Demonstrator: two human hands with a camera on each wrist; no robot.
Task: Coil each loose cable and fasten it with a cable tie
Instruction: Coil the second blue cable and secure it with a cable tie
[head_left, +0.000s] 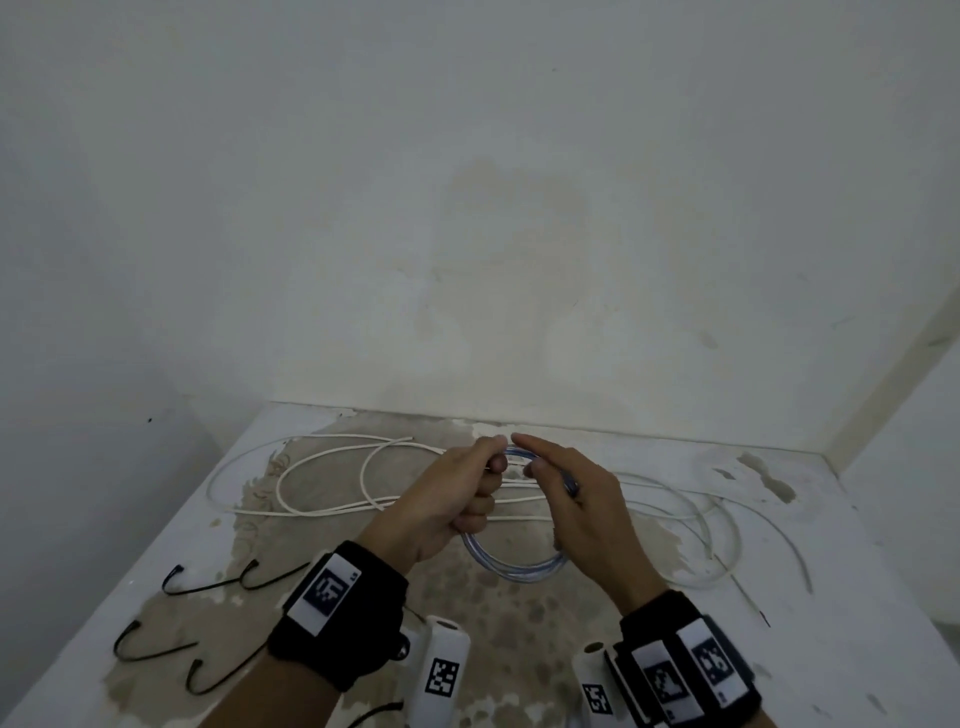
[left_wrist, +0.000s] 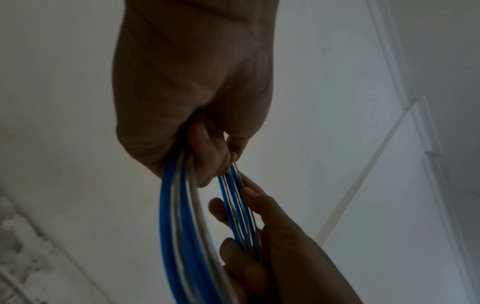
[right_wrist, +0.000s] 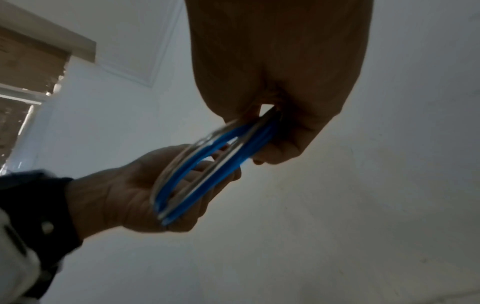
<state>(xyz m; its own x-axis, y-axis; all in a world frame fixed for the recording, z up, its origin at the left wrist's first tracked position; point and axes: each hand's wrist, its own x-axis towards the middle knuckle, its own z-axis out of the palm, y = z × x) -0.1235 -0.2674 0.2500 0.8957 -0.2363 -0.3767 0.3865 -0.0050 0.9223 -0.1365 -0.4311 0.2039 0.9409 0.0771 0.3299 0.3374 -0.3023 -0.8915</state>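
- Desk (head_left: 649, 613) carries everything else, its white top worn through to patches, set into a corner of white walls.
- White cables (head_left: 322, 512) sprawl in loose loops across the far half of the desk, behind both hands, not yet coiled.
- Blue cable (head_left: 511, 564), wound into a small ring of several turns, hangs in the air between the hands above the middle of the desk; the ring stands roughly on edge.
- Left hand (head_left: 457, 501) has its fingers (left_wrist: 205, 156) curled round the ring's left side, gripping all the turns together.
- Right hand (head_left: 576, 499) pinches the opposite side, thumb against fingers, turns running through them.
- Cable ties (head_left: 208, 582), thin and black, lie on the near left of the desk, below and left of the ring; the left hand is nearer, so I judge the right should keep the coil.
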